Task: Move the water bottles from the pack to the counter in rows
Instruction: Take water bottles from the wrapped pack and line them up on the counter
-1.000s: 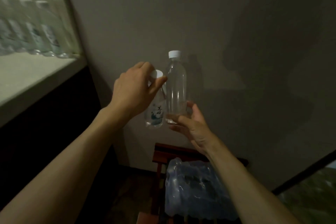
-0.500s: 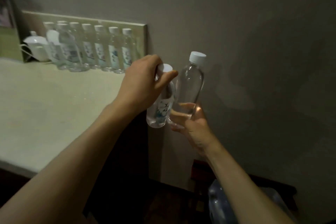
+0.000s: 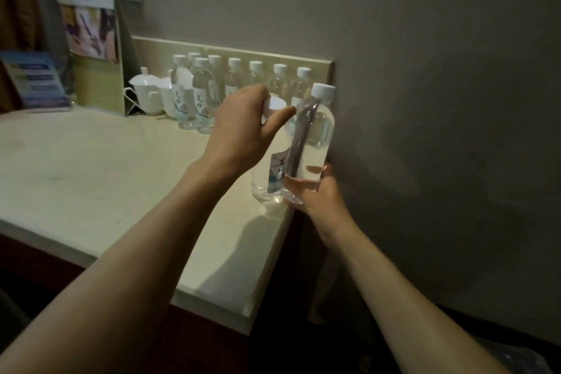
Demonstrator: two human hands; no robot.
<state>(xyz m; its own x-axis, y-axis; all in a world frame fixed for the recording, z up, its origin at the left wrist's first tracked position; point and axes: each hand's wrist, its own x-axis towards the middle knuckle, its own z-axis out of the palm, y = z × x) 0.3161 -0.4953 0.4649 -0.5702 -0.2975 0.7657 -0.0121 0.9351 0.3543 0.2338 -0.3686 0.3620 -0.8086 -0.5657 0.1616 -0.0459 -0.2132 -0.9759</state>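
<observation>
Head view, the only one I have. My left hand (image 3: 243,127) grips a labelled bottle (image 3: 271,173) from above, fingers and thumb curled round its white cap. My right hand (image 3: 315,194) holds a second bottle (image 3: 312,136) low down, fingers wrapped round its base, cap up. The two bottles are side by side, touching or nearly so, carried above the right end of the bench (image 3: 91,179); neither is set down yet.

Beyond my left hand, against the low back panel, a row of bottles (image 3: 255,79) stands upright. At that row's far-left end, two more bottles (image 3: 194,94) stand in front of it, the start of a second row as I judge it. Left of those sit white cups (image 3: 148,94) and a standing card (image 3: 94,45).

Progress: well underway. This pair needs placing, probably continuing the front row. Only a corner of the plastic pack (image 3: 516,358) shows beside my right forearm; how many bottles remain I cannot tell.
</observation>
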